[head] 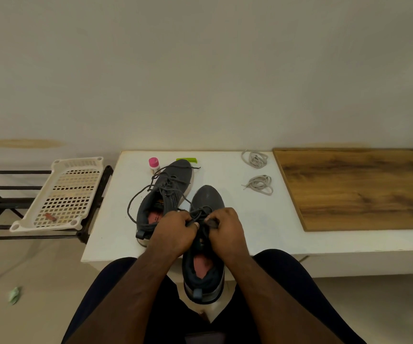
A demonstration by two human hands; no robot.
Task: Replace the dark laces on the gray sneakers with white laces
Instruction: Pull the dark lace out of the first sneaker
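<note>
Two gray sneakers stand on a white table [116, 227]. The near sneaker [208, 197] points away from me, its heel hanging over the table's front edge. My left hand [173, 232] and my right hand [225, 227] both pinch its dark lace [201, 212] over the tongue. The far sneaker [168, 192] lies to the left, its dark lace [136, 194] untied and looping loosely over the table. Two bundles of white laces lie at the back right, one [255, 158] behind the other [260, 184].
A pink-capped bottle [153, 165] and a green object [187, 160] sit behind the far sneaker. A wooden board [359, 187] covers the surface to the right. A white perforated tray [64, 194] rests on a black rack [2, 202] at the left.
</note>
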